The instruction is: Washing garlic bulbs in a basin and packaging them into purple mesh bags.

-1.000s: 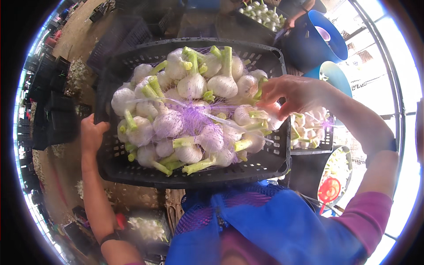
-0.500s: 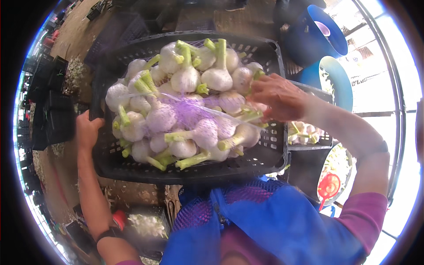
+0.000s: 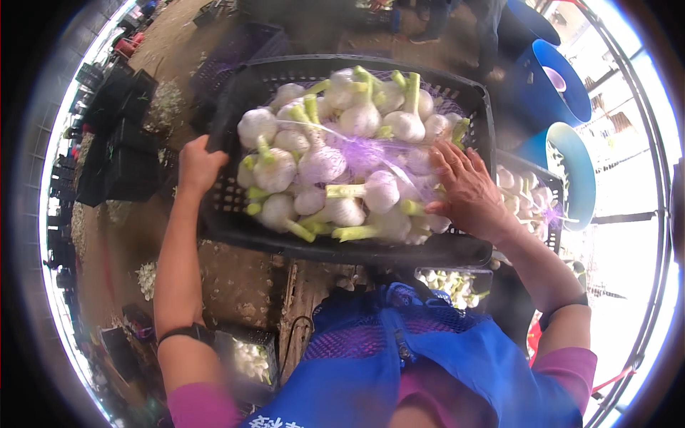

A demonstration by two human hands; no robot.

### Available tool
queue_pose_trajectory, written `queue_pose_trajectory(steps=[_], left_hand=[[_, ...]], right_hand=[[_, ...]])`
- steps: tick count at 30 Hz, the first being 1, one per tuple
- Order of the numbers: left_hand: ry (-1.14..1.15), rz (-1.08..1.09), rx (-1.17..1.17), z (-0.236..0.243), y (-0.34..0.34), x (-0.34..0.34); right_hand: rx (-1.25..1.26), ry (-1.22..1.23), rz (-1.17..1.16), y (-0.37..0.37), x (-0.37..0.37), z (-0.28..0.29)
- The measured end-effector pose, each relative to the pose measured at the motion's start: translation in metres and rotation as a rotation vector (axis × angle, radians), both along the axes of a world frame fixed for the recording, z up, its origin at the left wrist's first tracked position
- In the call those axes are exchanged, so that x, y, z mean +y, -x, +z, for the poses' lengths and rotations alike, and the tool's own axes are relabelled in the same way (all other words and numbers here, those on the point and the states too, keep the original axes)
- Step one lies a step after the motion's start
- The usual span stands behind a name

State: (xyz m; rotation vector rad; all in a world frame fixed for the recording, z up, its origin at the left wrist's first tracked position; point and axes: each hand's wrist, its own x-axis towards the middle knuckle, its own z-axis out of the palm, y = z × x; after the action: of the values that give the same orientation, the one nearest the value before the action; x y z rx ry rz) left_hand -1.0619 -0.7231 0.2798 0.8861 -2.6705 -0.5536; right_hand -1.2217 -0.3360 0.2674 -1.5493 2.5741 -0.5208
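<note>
A black plastic crate [image 3: 300, 250] is in front of me, holding a purple mesh bag [image 3: 364, 153] full of white garlic bulbs with cut green stems. My left hand [image 3: 198, 165] is closed round the crate's left edge. At the right side of the crate, my right hand [image 3: 467, 187] lies with its fingers stretched out over the garlic bulbs [image 3: 383, 191] and the netting, grasping nothing.
To the right stand blue tubs [image 3: 553, 82] and another crate of garlic [image 3: 524, 189]. Black crates [image 3: 132, 143] are stacked at the left. Below, near my body, a crate holds trimmings [image 3: 251, 359]. A person's legs [image 3: 432, 21] show at the far side.
My right hand has gone from gripping at the bag's right end to lying spread on the bulbs. Crate and left hand appear further right in view as the view has shifted.
</note>
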Motion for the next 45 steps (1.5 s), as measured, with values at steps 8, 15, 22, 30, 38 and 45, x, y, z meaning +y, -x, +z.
queue_pose_trajectory(steps=[8,15,22,30,38,45], left_hand=[[0.05,0.086,0.11,-0.003,-0.036,-0.003],[-0.494,0.051,0.338,-0.011,-0.07,0.025],[-0.288,-0.05,0.363,-0.024,-0.061,-0.004],[-0.72,-0.088,0.509,-0.026,-0.086,0.034],[-0.74,-0.034,0.59,-0.032,-0.079,0.028],[-0.697,-0.094,0.605,-0.026,-0.066,0.035]], right_hand=[[-0.087,0.522,-0.296,-0.008,0.011,0.016],[-0.485,0.446,-0.788,-0.059,0.032,-0.029],[-0.403,0.415,-0.773,-0.051,0.019,-0.03],[-0.382,0.536,-0.727,-0.048,0.045,-0.048],[-0.22,0.571,-0.753,-0.053,0.039,-0.052],[-0.273,0.623,-0.687,-0.054,0.054,-0.058]])
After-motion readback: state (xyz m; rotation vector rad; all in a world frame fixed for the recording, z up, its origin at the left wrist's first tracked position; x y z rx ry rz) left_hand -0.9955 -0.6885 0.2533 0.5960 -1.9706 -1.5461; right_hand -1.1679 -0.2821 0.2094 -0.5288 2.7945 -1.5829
